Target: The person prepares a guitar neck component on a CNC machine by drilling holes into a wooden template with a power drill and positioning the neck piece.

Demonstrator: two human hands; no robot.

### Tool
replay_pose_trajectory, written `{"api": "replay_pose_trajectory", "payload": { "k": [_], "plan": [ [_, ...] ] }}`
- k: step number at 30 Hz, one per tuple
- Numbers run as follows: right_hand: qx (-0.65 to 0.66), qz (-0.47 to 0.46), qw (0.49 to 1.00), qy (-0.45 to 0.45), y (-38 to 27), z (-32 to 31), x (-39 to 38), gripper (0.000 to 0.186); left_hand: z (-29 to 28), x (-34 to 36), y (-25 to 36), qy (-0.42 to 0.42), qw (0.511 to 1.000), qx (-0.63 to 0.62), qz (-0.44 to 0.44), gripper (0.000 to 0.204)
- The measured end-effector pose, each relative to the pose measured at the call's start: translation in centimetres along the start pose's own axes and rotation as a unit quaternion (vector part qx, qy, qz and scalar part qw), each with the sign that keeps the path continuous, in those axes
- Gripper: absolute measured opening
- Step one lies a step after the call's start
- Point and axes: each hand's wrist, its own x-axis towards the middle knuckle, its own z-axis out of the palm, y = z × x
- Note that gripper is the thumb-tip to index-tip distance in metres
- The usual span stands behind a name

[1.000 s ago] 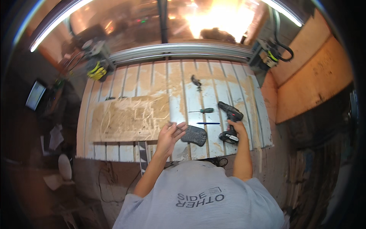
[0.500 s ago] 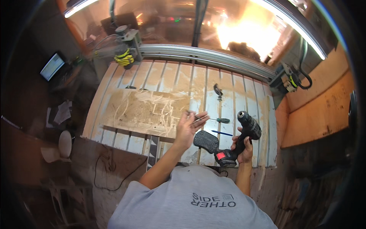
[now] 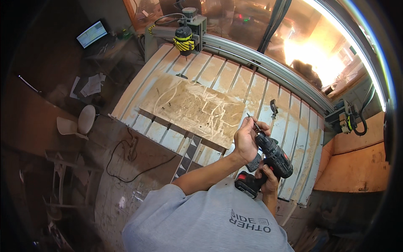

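Note:
My right hand (image 3: 268, 182) is wrapped round the grip of a black cordless drill (image 3: 275, 157) with a red-marked battery base. The drill's chuck points up and away to the left. My left hand (image 3: 247, 140) is at the chuck, thumb and fingers pinched on a thin dark drill bit (image 3: 252, 119), its tip pointing up. Whether the bit sits inside the chuck is hidden by my fingers. Left of my hands, a dusty wooden board (image 3: 189, 110) with pale carved lines lies on the slatted machine bed (image 3: 166, 137).
A dark clamp (image 3: 273, 108) rests on the bed beyond the drill. Partly hidden by my hands is a black textured pad (image 3: 254, 163). A spindle unit (image 3: 184, 40) with a yellow-black cover stands at the far left. A metal rail (image 3: 247, 58) crosses the back.
My left hand has moved right to the drill's chuck with the bit. The drill has tipped leftward toward it, and the whole view has turned and shifted.

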Motion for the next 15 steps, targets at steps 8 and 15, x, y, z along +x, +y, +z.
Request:
{"api": "replay_pose_trajectory", "payload": {
  "k": [8,15],
  "plan": [
    [0.036,0.019,0.999,0.003,0.8,-1.2,-0.3,0.027,-0.3,-0.8,-0.1,0.015,1.0,0.007,-0.009,0.023],
    [0.095,0.063,0.993,-0.041,0.4,-2.1,0.2,0.031,0.6,-1.5,0.3,-0.026,0.996,0.083,0.035,0.021]
  ]
}}
